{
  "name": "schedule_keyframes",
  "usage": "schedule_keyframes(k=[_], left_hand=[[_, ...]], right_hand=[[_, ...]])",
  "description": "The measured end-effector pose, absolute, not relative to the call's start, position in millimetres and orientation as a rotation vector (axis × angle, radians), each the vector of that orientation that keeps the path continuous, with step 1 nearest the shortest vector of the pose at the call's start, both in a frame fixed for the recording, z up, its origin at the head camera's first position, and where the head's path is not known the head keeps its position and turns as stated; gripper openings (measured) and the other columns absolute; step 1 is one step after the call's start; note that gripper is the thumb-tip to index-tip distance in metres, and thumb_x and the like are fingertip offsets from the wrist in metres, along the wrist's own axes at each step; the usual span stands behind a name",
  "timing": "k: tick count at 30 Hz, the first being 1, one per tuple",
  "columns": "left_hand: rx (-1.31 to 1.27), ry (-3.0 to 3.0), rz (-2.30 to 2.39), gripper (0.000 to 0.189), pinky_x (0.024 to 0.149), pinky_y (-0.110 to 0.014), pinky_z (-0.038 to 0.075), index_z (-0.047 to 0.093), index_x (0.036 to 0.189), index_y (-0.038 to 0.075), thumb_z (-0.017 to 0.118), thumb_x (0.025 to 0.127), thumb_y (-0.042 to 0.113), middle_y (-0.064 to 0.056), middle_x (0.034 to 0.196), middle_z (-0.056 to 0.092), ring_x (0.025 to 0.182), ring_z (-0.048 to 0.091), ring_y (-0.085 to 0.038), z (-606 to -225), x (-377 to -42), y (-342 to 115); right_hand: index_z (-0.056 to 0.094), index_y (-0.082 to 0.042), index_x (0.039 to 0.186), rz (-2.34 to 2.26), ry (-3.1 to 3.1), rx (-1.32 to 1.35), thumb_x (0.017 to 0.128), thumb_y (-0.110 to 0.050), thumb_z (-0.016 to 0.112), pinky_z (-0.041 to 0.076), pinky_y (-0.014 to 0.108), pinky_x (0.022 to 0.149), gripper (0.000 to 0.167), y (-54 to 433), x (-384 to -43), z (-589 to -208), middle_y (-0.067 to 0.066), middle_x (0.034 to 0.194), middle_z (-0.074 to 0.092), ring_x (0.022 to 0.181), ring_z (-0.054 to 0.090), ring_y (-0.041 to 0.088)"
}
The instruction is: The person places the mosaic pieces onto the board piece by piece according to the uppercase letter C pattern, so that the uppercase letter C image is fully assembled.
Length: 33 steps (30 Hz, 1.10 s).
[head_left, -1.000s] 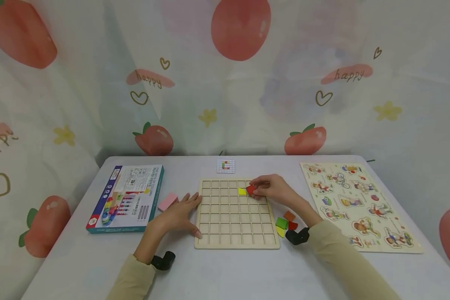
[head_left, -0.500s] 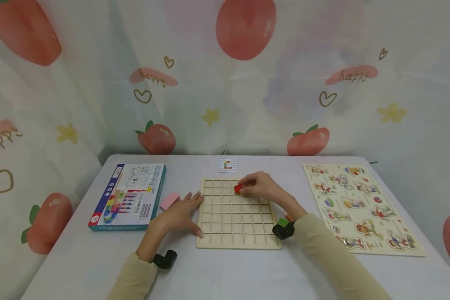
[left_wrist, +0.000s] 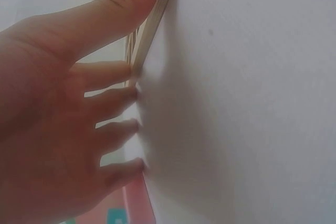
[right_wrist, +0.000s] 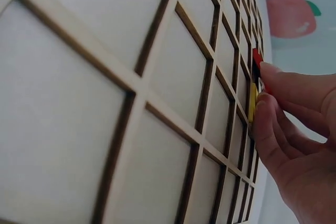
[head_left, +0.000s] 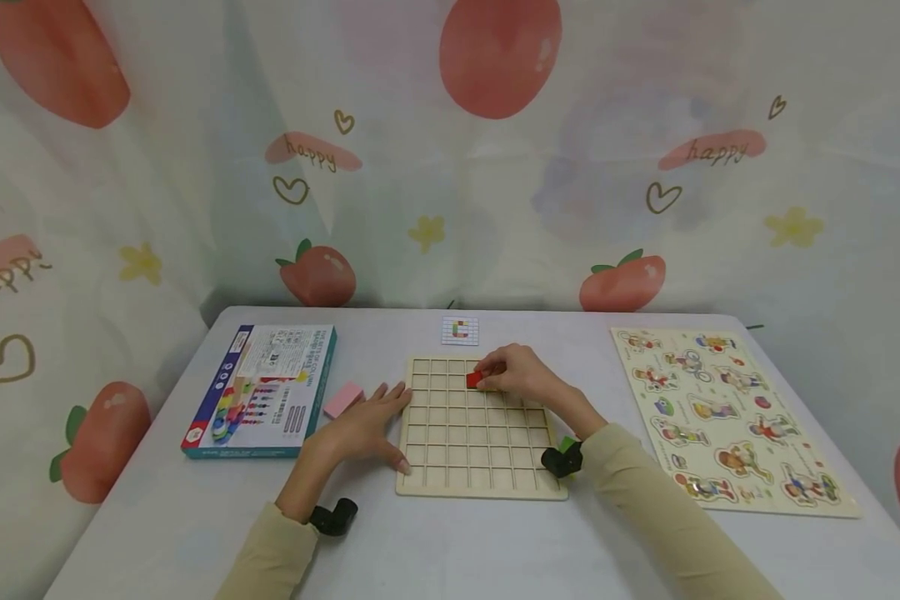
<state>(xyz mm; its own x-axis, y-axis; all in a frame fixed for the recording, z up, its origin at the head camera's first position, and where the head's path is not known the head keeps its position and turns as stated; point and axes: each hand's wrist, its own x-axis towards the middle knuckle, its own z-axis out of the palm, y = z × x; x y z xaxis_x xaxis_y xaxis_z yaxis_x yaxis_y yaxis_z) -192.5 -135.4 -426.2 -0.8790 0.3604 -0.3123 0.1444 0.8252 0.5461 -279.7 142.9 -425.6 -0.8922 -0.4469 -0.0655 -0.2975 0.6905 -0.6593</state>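
Note:
A wooden grid board (head_left: 450,454) lies flat on the table. Over its far rows, my right hand (head_left: 525,377) pinches a small red tile (head_left: 473,381) between thumb and fingertips. In the right wrist view the red tile (right_wrist: 256,57) appears tilted at a cell, and beside it a yellow tile (right_wrist: 252,102) sits in the grid; the hand hides that yellow tile in the head view. My left hand (head_left: 363,429) rests against the board's left edge, fingers straight and spread, thumb near the front corner. Close to its fingers lies a pink block (head_left: 342,400).
A patterned card (head_left: 460,331) lies beyond the board. To the left is a boxed set (head_left: 262,392), to the right a picture puzzle board (head_left: 727,417). A green tile (head_left: 567,445) shows partly behind the right wrist camera (head_left: 562,460).
My right hand has carried the red tile leftward, from the right side of the yellow tile to its left, and lowered it at the grid. The left hand stays in place.

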Motion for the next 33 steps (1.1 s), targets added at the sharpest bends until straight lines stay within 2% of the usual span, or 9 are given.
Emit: schedule_keyframes(k=[5,12,20,33], left_hand=[[0.395,2.612,0.723,0.112,0.130,-0.055,0.006,0.034,0.161,0.010,0.096,0.070,0.030,-0.008,0.171,0.024,0.161,0.011,-0.032,-426,-192,-135],[0.411,2.616,0.741,0.111,0.130,-0.055,0.008,0.035,0.161,0.009,0.096,0.069,0.028,-0.008,0.171,0.025,0.161,0.013,-0.032,-426,-191,-135],[0.401,2.618,0.727,0.111,0.129,-0.056,0.008,0.035,0.161,0.009,0.096,0.070,0.029,-0.008,0.171,0.025,0.160,0.013,-0.033,-424,-189,-135],[0.401,2.636,0.707,0.112,0.129,-0.056,0.007,0.034,0.161,0.011,0.096,0.070,0.032,-0.007,0.171,0.025,0.161,0.012,-0.032,-428,-190,-134]], right_hand=[[0.077,-0.001,0.114,-0.968,2.687,-0.637,0.090,-0.014,0.080,0.052,0.029,0.078,0.028,145,-279,-426,0.006,0.097,0.075,0.086,0.062,0.015],[0.076,-0.003,0.116,-1.049,2.687,-0.633,0.093,-0.012,0.075,0.055,0.035,0.086,0.025,159,-274,-426,0.007,0.104,0.076,0.092,0.067,0.018],[0.078,-0.007,0.111,-1.039,2.717,-0.577,0.093,-0.010,0.073,0.053,0.029,0.078,0.019,182,-261,-424,0.006,0.099,0.074,0.083,0.062,0.016],[0.077,-0.008,0.113,-1.038,2.694,-0.537,0.094,-0.015,0.075,0.050,0.022,0.069,0.020,221,-233,-423,0.003,0.098,0.073,0.082,0.058,0.017]])
